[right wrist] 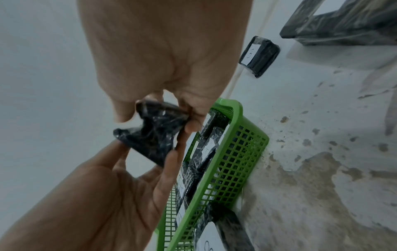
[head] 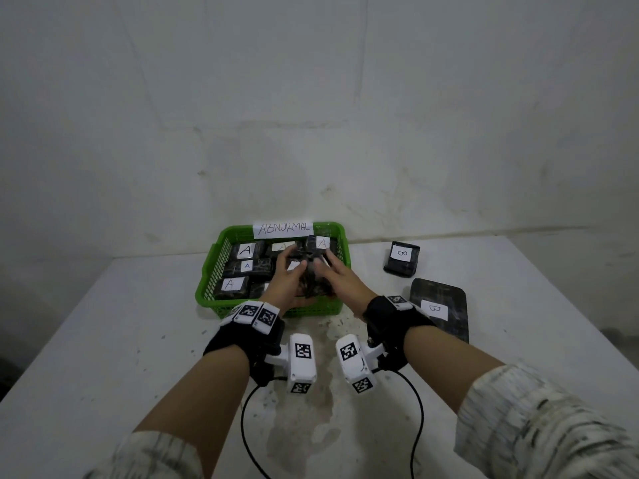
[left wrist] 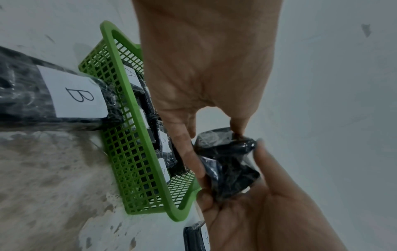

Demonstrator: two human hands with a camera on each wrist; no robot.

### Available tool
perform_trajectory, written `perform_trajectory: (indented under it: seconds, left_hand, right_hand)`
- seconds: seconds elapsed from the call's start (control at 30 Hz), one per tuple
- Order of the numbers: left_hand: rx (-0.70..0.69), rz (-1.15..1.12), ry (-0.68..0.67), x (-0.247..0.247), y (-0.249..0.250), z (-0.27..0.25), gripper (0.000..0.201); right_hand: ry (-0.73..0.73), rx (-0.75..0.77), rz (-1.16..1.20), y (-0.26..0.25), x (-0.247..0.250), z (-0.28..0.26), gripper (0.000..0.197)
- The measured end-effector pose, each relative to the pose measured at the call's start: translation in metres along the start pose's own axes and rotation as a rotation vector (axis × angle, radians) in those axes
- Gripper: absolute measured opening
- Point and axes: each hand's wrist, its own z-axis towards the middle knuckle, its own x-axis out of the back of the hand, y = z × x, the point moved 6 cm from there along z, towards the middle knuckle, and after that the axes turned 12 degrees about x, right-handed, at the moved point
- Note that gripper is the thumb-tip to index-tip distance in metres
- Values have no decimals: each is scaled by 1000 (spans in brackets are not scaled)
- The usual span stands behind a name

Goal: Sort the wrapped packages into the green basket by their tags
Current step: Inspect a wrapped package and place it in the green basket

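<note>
Over the green basket (head: 313, 308), both hands hold one crumpled black wrapped package (head: 310, 273). My left hand (head: 288, 267) grips its left side and my right hand (head: 332, 267) pinches its right side. In the left wrist view my left hand (left wrist: 217, 149) has finger and thumb curled on the package (left wrist: 229, 166), above the basket (left wrist: 128, 135). From the right wrist, my right hand (right wrist: 156, 118) pinches the package's (right wrist: 150, 135) top edge. Its tag is hidden. Several packages tagged A (head: 245, 250) lie in the basket (right wrist: 232, 161).
The basket's back rim carries a paper sign reading ABNORMAL (head: 283, 229). To its right on the white table lie a small package tagged B (head: 401, 259) and a flat one tagged B (head: 439, 309). A wall stands close behind the table.
</note>
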Motion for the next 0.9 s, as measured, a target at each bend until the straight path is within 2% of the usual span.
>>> perform_trajectory:
  seconds: [0.07, 0.13, 0.37, 0.5, 0.6, 0.73, 0.8, 0.9]
  left_hand:
    - [38, -26, 22, 6, 0, 3, 26]
    - [102, -44, 40, 12, -6, 6, 29]
    - [118, 5, 24, 11, -12, 6, 28]
    - [161, 41, 18, 11, -18, 7, 32]
    - [154, 28, 28, 11, -19, 9, 32]
    - [182, 73, 78, 16, -16, 9, 24]
    - [205, 115, 108, 20, -16, 8, 20]
    - [194, 187, 96, 23, -18, 6, 25]
  right_hand:
    - [-43, -32, 75, -2, -1, -3, 76]
    - [-69, -39, 112, -7, -3, -6, 74]
    - [4, 42, -13, -6, -1, -2, 31]
    - [30, 70, -51, -6, 1, -3, 22]
    - [12, 47, -16, -7, 2, -5, 24]
    - [20, -24, 65, -3, 2, -6, 61]
    - [60, -23, 127, 0, 8, -6, 57]
    - [117, -31, 60, 5, 21, -4, 34]
